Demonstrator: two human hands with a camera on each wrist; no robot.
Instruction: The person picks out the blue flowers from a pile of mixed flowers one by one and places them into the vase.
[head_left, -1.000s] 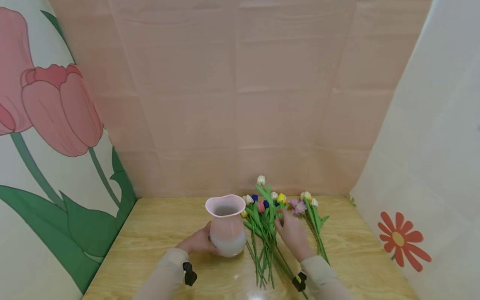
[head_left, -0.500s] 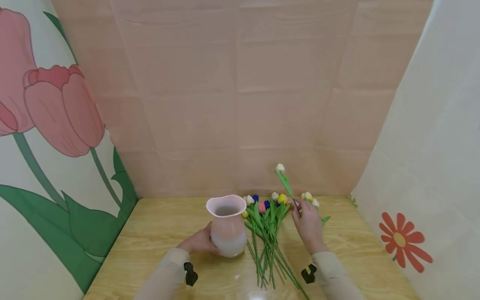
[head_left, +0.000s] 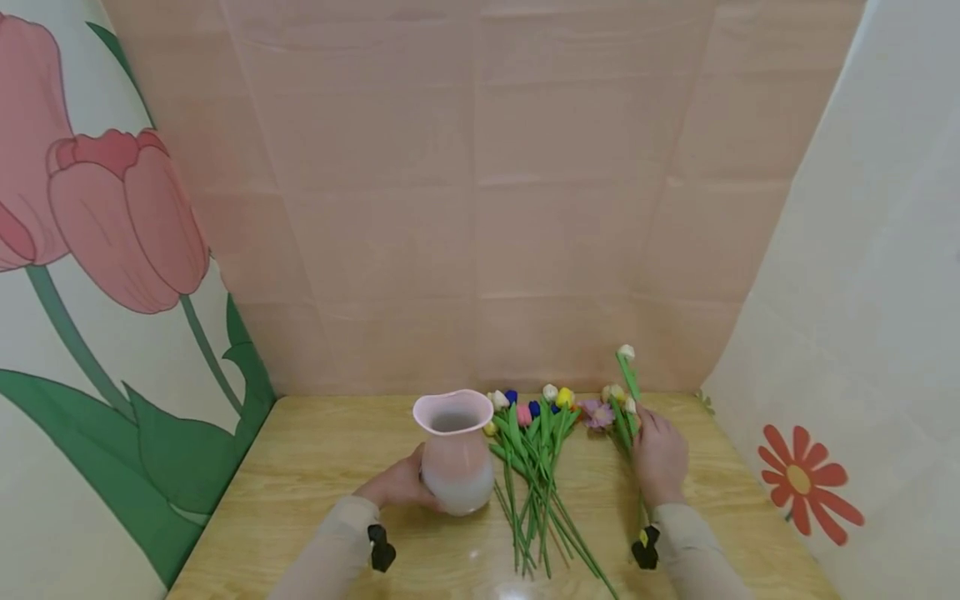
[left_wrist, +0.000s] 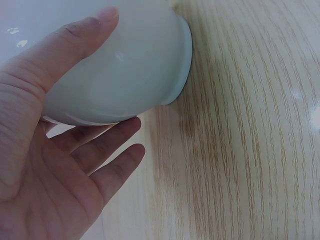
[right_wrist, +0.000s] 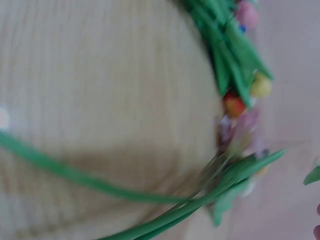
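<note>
One white tulip [head_left: 626,353], its top pointing far and slightly left, is pinched by the right hand [head_left: 662,457], well right of the vase [head_left: 456,462] the left hand [head_left: 401,482] grips

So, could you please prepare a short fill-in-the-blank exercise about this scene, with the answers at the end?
The person's left hand grips a rounded pink-and-white vase with its wavy rim at the ____.
The person's right hand holds a green-stemmed tulip with a ____ head.
Seen by the person, the larger bunch of multicoloured tulips lies to the vase's ____.
It lies on a light-brown table with a ____-grain pattern.
Missing words: top; white; right; wood.
</note>
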